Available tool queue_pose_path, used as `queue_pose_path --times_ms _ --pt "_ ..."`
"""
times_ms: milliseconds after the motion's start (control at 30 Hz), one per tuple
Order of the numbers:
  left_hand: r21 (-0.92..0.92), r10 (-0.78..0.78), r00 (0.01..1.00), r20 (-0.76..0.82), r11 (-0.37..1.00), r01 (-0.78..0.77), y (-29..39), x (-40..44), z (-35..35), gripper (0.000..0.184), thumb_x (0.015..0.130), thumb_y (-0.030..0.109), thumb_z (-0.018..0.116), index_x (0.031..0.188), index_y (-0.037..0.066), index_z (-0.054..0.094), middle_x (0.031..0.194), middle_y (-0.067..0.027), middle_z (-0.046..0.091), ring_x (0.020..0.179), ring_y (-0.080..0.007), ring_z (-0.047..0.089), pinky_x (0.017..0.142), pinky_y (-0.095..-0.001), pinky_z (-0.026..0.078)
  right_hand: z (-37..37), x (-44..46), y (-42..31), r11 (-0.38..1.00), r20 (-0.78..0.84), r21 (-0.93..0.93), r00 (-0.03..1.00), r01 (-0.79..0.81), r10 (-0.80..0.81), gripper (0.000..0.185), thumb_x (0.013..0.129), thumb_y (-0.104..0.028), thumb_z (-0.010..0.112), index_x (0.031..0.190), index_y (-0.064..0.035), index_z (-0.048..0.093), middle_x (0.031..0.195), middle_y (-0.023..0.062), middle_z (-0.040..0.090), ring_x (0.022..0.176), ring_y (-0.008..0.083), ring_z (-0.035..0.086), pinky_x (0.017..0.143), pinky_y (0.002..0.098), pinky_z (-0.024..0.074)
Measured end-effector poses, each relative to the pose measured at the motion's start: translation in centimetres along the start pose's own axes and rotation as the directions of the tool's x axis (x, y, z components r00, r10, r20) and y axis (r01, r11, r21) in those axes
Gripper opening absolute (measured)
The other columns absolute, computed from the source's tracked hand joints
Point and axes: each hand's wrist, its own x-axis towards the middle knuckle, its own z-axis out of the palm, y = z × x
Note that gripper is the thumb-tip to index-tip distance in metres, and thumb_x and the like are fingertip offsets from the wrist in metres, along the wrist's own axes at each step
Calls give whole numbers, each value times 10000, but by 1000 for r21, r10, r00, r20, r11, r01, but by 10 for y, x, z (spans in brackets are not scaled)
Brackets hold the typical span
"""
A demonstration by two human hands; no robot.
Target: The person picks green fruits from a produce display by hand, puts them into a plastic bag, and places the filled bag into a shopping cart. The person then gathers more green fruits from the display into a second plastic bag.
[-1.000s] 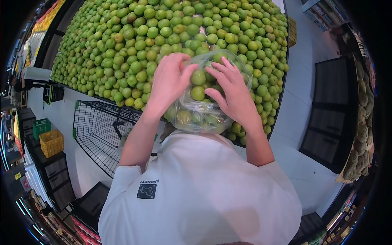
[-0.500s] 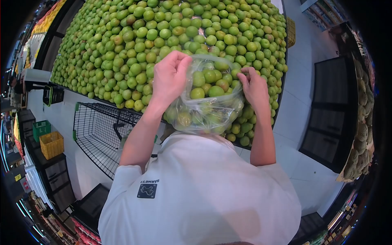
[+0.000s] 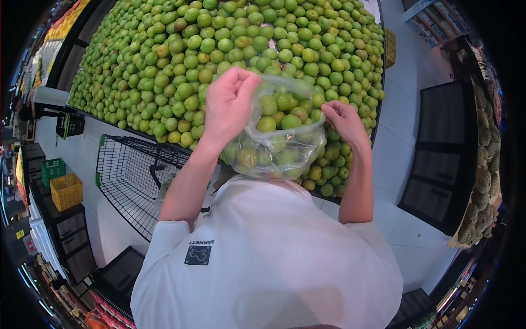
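A clear plastic bag (image 3: pixel 285 140) stands with its mouth open, partly filled with round green fruits (image 3: pixel 290 121) that look like plums, some with a reddish blush. Closed in a fist, my left hand (image 3: pixel 230 101) grips the left side of the bag's rim. On the opposite side, my right hand (image 3: pixel 345 120) pinches the rim between thumb and fingertips. The bag rests at the near edge of a large heap of the same fruits (image 3: pixel 164 77), close against my shirt.
A black wire shopping cart (image 3: pixel 134 181) stands to the left of my arm. Further left are a yellow basket (image 3: pixel 66 192), a green basket (image 3: pixel 53 171) and a black basket (image 3: pixel 70 125). Dark cabinets (image 3: pixel 441 159) with brown produce (image 3: pixel 482 186) stand across the aisle at right.
My right hand has shifted slightly down, its fingers now closed on the bag's rim. The left hand keeps its hold, and the bag stays nearly in place.
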Motion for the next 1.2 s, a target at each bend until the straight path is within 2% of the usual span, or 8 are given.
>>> queue_pose_path --times_ms 467,700,800,900,1000,1067,1167,1200 --pt "-251 -76 997 -33 966 66 10 -10 -16 148 1030 160 596 979 24 624 616 92 473 462 18 336 414 -176 224 6 -26 -19 671 -419 549 859 499 -295 126 1039 -183 554 970 -90 602 773 -66 549 639 22 438 568 183 331" --pt "-440 -178 984 9 883 164 40 -18 -34 156 1021 168 607 957 28 633 592 92 467 424 13 324 382 -186 216 3 -41 -27 456 -253 699 788 550 -561 105 1040 -137 529 972 -69 571 1001 17 617 835 79 537 731 238 436" --pt "-452 -172 985 30 876 167 49 -25 -37 167 1022 176 605 954 27 637 593 92 467 423 15 328 382 -182 217 11 -46 -35 528 -392 569 773 630 -500 152 1039 -229 562 1013 -81 539 1262 115 577 1058 144 551 904 336 468" --pt "-448 -200 978 67 869 208 51 -27 -32 176 1020 188 613 955 29 649 595 91 475 427 16 341 381 -177 217 15 -49 -47 455 -228 613 697 645 -680 449 929 -337 739 1238 -89 528 1427 154 481 1179 185 518 1001 414 448" --pt "-448 -202 967 154 858 250 62 -30 -19 200 1030 197 599 939 24 638 597 60 479 403 -2 320 366 -179 248 32 -63 -70 584 -166 385 677 714 -717 928 730 -350 905 1470 -98 405 1355 108 536 1051 174 564 911 386 489" --pt "-474 -163 966 199 847 241 66 -30 -12 181 1026 187 605 965 24 655 603 68 500 424 6 349 381 -181 250 40 -73 -82 792 1 -168 803 587 -595 1110 655 -220 935 1563 -123 304 1108 70 630 837 171 601 750 349 514" --pt "-465 -110 951 288 852 239 67 -32 -5 169 1031 161 594 1012 14 675 623 72 532 454 8 392 414 -179 281 60 -64 -85 699 -42 -413 754 584 -655 986 697 -135 890 1534 -137 370 830 60 599 645 195 565 606 333 487" --pt "-430 -98 942 321 871 237 66 -34 -4 175 1039 145 576 1033 4 679 637 67 543 464 4 405 431 -176 310 61 -59 -86 679 -74 -311 695 665 -715 667 751 -58 831 1363 -113 573 717 60 550 604 212 552 579 334 479"
